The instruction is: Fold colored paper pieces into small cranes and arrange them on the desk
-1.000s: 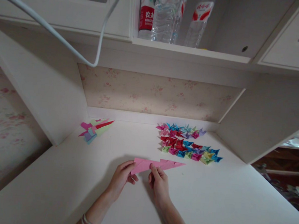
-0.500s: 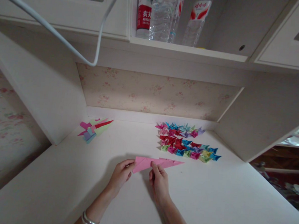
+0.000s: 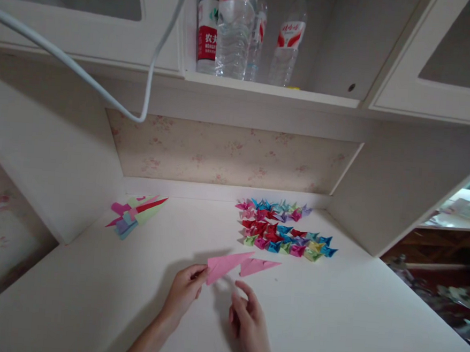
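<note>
Between the thumb and fingers of my left hand (image 3: pixel 187 288) is the left end of a pink folded paper (image 3: pixel 226 265), a long pointed shape held just over the white desk. Just past its tip is a second pink folded paper (image 3: pixel 258 266), narrow and pointed; I cannot tell whether the two touch. My right hand (image 3: pixel 247 316) is just below the pink papers, holding nothing, its thumb and index finger apart and the other fingers curled. Behind the papers, toward the right, small folded paper figures (image 3: pixel 273 232) in many colours stand in rows.
At the back left of the desk (image 3: pixel 330 316) lies a pile of folded coloured papers (image 3: pixel 135 215). Plastic bottles (image 3: pixel 232 42) stand on the shelf above. A white cable-like arm (image 3: pixel 85 74) hangs at the upper left. Side panels bound the desk.
My right hand has let go of the pink paper and drawn back toward me. The two pink pieces, overlapped before, now show apart. The view has shifted slightly.
</note>
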A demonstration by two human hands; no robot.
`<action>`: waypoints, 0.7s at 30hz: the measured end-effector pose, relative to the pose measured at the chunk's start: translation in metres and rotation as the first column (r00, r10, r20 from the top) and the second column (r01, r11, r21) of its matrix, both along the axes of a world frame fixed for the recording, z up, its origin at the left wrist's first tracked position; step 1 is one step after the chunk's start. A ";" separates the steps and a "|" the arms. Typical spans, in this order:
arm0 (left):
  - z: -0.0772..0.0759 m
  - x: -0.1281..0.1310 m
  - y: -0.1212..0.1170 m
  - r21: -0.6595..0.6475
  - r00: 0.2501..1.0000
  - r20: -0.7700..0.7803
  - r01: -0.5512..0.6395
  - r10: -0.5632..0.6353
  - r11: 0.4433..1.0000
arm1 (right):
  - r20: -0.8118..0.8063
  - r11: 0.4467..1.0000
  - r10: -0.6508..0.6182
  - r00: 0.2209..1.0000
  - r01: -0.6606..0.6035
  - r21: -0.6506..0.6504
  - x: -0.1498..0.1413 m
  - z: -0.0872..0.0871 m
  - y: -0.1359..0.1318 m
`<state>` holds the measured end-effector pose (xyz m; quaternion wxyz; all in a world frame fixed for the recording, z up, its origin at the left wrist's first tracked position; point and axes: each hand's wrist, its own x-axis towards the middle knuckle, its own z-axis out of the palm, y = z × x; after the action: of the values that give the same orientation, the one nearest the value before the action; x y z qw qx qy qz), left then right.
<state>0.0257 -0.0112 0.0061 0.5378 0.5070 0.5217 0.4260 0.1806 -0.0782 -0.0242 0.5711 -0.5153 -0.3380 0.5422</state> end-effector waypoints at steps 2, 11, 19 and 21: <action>0.000 0.008 0.001 0.006 1.000 -0.013 -0.002 0.002 1.000 | 0.164 0.998 -0.001 0.986 -0.009 0.064 0.006 -0.012 -0.020; -0.006 0.089 0.018 0.205 0.978 -0.176 0.146 -0.110 0.968 | 0.526 0.944 0.215 0.823 -0.313 0.104 0.010 -0.015 -0.035; -0.016 0.118 0.034 0.237 0.923 -0.374 0.182 -0.084 0.954 | 0.566 0.956 0.078 0.821 -0.222 0.190 0.007 -0.037 -0.035; -0.018 0.118 0.035 0.243 0.911 -0.406 0.177 -0.066 0.954 | 0.566 0.956 0.071 0.821 -0.218 0.196 0.007 -0.039 -0.035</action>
<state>0.1441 0.0236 -0.0123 0.3720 0.6835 0.5222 0.3490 0.1876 -0.1134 -0.0634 0.4666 -0.5455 -0.5931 0.3647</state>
